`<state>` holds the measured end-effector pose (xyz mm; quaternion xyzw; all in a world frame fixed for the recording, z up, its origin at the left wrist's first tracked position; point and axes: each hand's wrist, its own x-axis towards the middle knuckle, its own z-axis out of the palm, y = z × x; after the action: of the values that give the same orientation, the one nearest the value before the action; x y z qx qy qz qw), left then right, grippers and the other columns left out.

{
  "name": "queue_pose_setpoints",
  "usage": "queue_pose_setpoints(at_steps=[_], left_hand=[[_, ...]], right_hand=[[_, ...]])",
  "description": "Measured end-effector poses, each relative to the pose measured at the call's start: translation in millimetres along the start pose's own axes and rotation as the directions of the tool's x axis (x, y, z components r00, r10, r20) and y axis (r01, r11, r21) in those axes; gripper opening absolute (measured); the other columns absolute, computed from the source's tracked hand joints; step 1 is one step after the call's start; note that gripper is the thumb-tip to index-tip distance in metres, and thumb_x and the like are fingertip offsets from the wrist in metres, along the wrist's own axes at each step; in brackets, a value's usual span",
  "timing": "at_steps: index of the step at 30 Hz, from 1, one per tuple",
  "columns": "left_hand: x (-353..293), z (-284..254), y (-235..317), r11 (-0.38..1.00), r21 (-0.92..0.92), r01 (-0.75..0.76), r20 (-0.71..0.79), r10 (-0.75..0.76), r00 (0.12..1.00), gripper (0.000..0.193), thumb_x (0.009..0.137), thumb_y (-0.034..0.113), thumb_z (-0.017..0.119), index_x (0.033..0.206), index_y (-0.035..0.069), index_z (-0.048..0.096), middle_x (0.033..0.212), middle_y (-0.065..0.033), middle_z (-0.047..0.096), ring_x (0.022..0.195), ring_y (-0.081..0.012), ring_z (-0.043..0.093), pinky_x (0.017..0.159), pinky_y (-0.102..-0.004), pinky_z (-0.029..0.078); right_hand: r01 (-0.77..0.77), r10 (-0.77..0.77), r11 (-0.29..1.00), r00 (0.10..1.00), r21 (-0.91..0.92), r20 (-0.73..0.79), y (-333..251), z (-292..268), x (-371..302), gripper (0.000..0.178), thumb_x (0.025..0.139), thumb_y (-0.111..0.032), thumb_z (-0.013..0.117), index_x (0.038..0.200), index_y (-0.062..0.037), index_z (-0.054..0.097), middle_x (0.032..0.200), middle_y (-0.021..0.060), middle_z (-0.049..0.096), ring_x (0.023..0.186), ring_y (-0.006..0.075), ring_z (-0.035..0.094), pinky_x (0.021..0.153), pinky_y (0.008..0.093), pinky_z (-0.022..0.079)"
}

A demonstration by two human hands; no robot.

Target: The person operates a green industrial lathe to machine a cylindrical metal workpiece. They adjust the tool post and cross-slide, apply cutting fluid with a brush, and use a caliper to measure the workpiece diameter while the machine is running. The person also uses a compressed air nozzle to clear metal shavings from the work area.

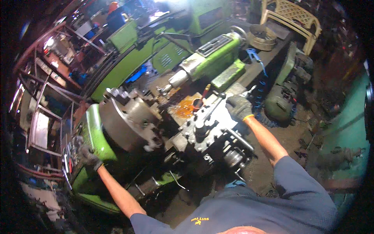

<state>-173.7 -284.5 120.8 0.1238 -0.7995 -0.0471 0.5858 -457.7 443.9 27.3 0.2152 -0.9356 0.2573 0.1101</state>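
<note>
My left hand (pixel 89 156), in a dark grey glove, reaches to several hand tools (pixel 70 158) on the left end of a green lathe; its fingers blur into them. My right hand (pixel 239 107), gloved alike with a yellow cuff, is closed over the bright right side of the lathe's tool post (pixel 202 126). What lies under its fingers is hidden. Between my hands sits the large round chuck (pixel 124 121), blurred along its jaws. Beside the tool post stands a small reddish pot (pixel 198 104) with a brush-like handle in it.
The green tailstock (pixel 218 54) points at the chuck from behind. Orange-brown oily liquid (pixel 183 107) coats the bed. Levers (pixel 239 139) stick out toward me. To the right are a green compressor tank (pixel 279 102), a coiled blue hose (pixel 261 87), a round tin (pixel 261 38) and a plastic chair (pixel 292 15).
</note>
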Motion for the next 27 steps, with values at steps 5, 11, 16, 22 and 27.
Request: queue_pose_setpoints(at_steps=[5, 11, 16, 22, 27], left_hand=[[-2, 24, 26, 0.973, -0.183, 0.141, -0.006, -0.144, 0.99, 0.015, 0.086, 0.021, 0.059, 0.081, 0.008, 0.065, 0.083, -0.0101, 0.065, 0.079, -0.0269, 0.06, 0.074, -0.0387, 0.048], [-1, 16, 15, 0.99, -0.069, 0.119, 0.138, -0.109, 0.984, 0.022, 0.093, 0.021, 0.053, 0.084, 0.008, 0.069, 0.086, -0.0092, 0.067, 0.082, -0.0271, 0.061, 0.078, -0.0406, 0.049], [-5, -10, -9, 0.988, 0.151, -0.016, 0.062, 0.006, 0.998, 0.022, 0.095, 0.022, 0.051, 0.092, 0.008, 0.068, 0.091, -0.0089, 0.067, 0.085, -0.0282, 0.06, 0.079, -0.041, 0.048], [9, 21, 74, 0.953, -0.215, 0.213, -0.057, -0.23, 0.971, 0.031, 0.098, 0.02, 0.057, 0.073, 0.003, 0.06, 0.072, -0.0043, 0.059, 0.072, -0.02, 0.054, 0.085, -0.0399, 0.05], [8, 16, 79, 0.902, -0.339, 0.267, -0.048, -0.3, 0.953, 0.029, 0.099, 0.02, 0.059, 0.076, 0.003, 0.061, 0.072, -0.0035, 0.06, 0.071, -0.0175, 0.055, 0.082, -0.0388, 0.05]], right_hand=[[-0.059, 0.062, 0.997, 0.997, -0.058, 0.04, 8, -5, -3, 0.028, 0.089, -0.034, 0.062, 0.101, -0.0096, 0.07, 0.1, 0.019, 0.069, 0.1, 0.0393, 0.064, 0.09, 0.0505, 0.049], [-0.07, 0.071, 0.997, 0.996, -0.038, 0.044, 11, -5, -3, 0.028, 0.089, -0.033, 0.063, 0.101, -0.0093, 0.071, 0.101, 0.0184, 0.068, 0.102, 0.0383, 0.064, 0.091, 0.0494, 0.049], [-0.019, 0.019, 0.999, 1.0, 0.035, -0.01, -9, -5, -1, 0.023, 0.087, -0.03, 0.061, 0.093, -0.0093, 0.07, 0.096, 0.017, 0.068, 0.098, 0.0381, 0.063, 0.088, 0.0486, 0.05], [-0.012, 0.014, 0.999, 0.997, 0.039, -0.075, 4, -2, -5, 0.021, 0.087, -0.027, 0.063, 0.092, -0.0084, 0.07, 0.092, 0.0191, 0.068, 0.094, 0.0396, 0.065, 0.084, 0.0503, 0.05], [-0.007, 0.008, 1.0, 0.999, 0.019, -0.045, 0, -4, -4, 0.023, 0.088, -0.028, 0.064, 0.097, -0.0086, 0.071, 0.096, 0.0187, 0.069, 0.095, 0.0388, 0.065, 0.087, 0.0489, 0.05]])
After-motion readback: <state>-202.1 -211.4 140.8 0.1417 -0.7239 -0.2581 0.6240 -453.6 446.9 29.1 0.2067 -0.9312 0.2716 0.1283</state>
